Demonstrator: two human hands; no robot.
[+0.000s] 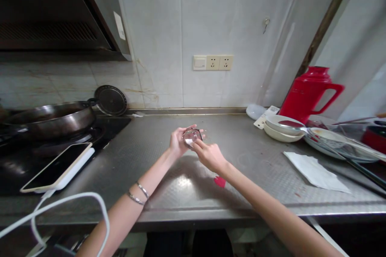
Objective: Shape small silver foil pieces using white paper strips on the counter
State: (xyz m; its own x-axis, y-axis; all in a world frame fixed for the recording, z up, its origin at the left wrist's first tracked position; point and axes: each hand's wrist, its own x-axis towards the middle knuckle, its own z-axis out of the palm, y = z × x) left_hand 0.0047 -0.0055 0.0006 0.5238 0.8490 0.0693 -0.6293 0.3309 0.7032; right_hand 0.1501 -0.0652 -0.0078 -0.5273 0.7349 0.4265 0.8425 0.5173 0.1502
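Note:
Over the middle of the steel counter (241,168), my left hand (177,141) holds a small, shiny, see-through dish-like object with a dark rim (191,131). Its fingers show behind and beyond the rim. My right hand (211,156) is closed, its fingertips pinching a small white piece (189,141) against the inside of that object; whether the piece is paper or cloth I cannot tell. A flat red piece (220,181) lies on the counter below my right wrist.
To the left, a phone (58,166) on a white block trails a white cable near a pan (57,118) on the stove. At right stand a red thermos (309,92), stacked bowls (282,132) and a plate with utensils; a folded white tissue (315,171) lies in front.

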